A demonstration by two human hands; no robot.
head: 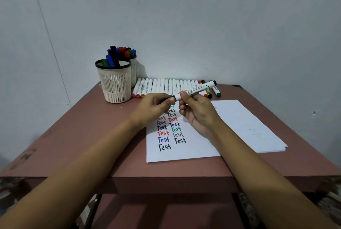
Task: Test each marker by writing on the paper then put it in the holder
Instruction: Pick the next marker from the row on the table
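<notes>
1. While the right hand (pixel 198 112) grips the barrel of a whiteboard marker (pixel 198 88) above the far edge of the paper (pixel 239 127), the left hand (pixel 156 107) pinches the marker's left end, where the cap seems to sit. I cannot tell whether the cap is coming off or going on.
2. The paper, on the right half of the desk (pixel 83 136), already carries two columns of "Test" in black, blue, red and green, so many markers look tested.
3. The mesh holder (pixel 115 83) at the back left corner holds several capped markers, and a second holder (pixel 134 70) behind it looks full.
4. A long row of markers (pixel 166 85) lies along the back edge, apparently untested, so I judge the task roughly half done.
</notes>
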